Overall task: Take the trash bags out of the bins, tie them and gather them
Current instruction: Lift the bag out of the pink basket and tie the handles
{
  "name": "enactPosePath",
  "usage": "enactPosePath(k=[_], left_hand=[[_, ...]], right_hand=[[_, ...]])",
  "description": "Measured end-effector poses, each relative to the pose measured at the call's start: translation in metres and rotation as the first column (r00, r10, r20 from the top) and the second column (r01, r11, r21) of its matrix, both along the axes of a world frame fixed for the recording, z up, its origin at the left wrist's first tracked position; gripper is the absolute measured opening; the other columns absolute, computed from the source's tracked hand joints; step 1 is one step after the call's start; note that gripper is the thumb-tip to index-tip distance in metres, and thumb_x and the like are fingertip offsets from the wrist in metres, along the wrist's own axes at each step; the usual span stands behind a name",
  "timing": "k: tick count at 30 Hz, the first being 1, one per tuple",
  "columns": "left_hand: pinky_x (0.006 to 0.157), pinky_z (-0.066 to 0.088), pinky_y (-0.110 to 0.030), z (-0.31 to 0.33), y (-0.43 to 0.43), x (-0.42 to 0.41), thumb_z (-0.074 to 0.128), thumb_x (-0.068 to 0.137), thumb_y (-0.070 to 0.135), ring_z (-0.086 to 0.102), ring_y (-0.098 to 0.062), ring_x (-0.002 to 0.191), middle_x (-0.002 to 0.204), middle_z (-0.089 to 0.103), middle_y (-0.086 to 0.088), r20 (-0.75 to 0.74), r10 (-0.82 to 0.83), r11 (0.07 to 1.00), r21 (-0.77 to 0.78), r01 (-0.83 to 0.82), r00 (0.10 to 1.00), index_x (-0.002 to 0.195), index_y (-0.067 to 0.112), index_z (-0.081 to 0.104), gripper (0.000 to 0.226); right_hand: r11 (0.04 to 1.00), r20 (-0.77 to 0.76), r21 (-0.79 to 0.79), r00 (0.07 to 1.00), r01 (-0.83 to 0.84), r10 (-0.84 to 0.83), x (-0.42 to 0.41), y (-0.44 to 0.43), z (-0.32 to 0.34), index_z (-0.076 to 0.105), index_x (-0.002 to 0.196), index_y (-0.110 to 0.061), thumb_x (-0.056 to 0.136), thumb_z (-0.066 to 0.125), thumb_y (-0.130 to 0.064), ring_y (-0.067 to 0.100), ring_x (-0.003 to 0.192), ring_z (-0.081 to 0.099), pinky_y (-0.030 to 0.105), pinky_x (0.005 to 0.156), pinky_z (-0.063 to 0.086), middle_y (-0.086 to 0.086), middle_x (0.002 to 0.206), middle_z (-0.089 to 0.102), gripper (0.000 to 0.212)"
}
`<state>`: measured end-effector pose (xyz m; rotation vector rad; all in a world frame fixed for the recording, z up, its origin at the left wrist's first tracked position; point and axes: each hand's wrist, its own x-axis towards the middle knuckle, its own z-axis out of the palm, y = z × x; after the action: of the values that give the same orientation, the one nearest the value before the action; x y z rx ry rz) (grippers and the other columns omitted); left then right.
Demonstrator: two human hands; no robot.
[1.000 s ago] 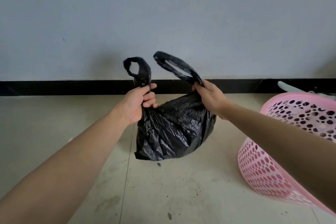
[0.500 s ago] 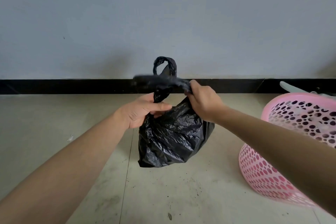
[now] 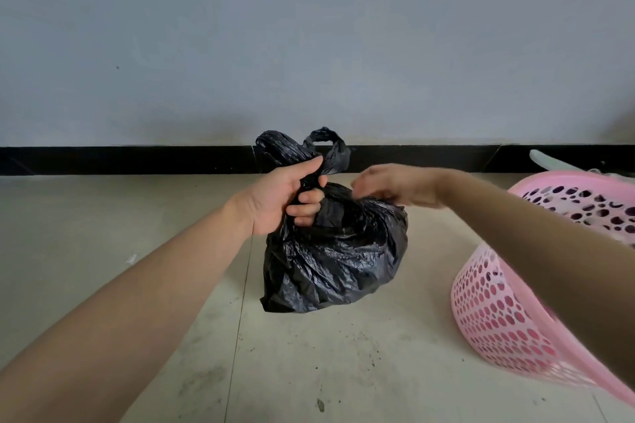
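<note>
The black trash bag [image 3: 336, 261] is crumpled and glossy, with a rounded, full-looking body and creases running up to a gathered neck. Above the neck its two handle loops [image 3: 330, 144] stand up twisted together, showing in front of the black baseboard [image 3: 137, 160] at the foot of the grey wall [image 3: 309, 45]. The bag hangs from the left hand over the pale tiled floor [image 3: 309, 371], near the middle of the view; whether its bottom touches the floor cannot be told.

The left hand [image 3: 278, 199] grips the bag's neck just below the loops. Its fingers [image 3: 307, 203] are curled tightly round the bunched plastic, and the thumb is laid along the top of the gather, pointing toward the loops. The left forearm reaches in from the lower left, with the wrist roughly straight.

The right hand [image 3: 395, 184] is blurred. It sits palm down over the bag's upper right shoulder, with the fingertips pointing left toward the neck. They are at or just above the plastic, and it cannot be told whether they pinch it or are spread. The right forearm comes in from the right edge and crosses in front of a pink perforated bin [image 3: 498, 319], which stands tilted on the floor to the right of the bag and apart from it.
</note>
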<state>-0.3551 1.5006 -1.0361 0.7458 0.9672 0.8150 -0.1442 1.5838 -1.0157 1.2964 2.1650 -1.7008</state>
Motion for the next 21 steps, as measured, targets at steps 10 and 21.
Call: enactPosePath(k=[10, 21], left_hand=[[0.051, 0.024, -0.030, 0.005, -0.006, 0.011, 0.047, 0.100, 0.045, 0.023, -0.013, 0.046, 0.055, 0.035, 0.002, -0.138, -0.027, 0.987, 0.153, 0.048, 0.990, 0.083, 0.015, 0.057, 0.036], [0.065, 0.053, -0.024, 0.002, -0.006, -0.017, 0.039, 0.104, 0.043, 0.069, -0.013, 0.080, 0.123, 0.070, -0.010, 0.159, 0.262, 0.964, -0.003, -0.265, 0.952, 0.128, 0.011, 0.063, 0.046]], right_hand=[[0.874, -0.443, -0.148, 0.759, 0.463, -0.477, -0.006, 0.022, 0.022, 0.070, 0.098, -0.010, 0.091, 0.070, -0.028, 0.007, 0.055, 0.046, 0.020, 0.054, 0.038, 0.007, 0.084, 0.063, 0.019], [0.805, -0.393, -0.409, 0.713, 0.429, -0.580, 0.010, 0.016, 0.037, 0.061, 0.110, 0.000, 0.093, 0.047, 0.004, 0.018, 0.066, 0.072, 0.022, 0.062, 0.060, 0.013, 0.082, 0.069, 0.023]])
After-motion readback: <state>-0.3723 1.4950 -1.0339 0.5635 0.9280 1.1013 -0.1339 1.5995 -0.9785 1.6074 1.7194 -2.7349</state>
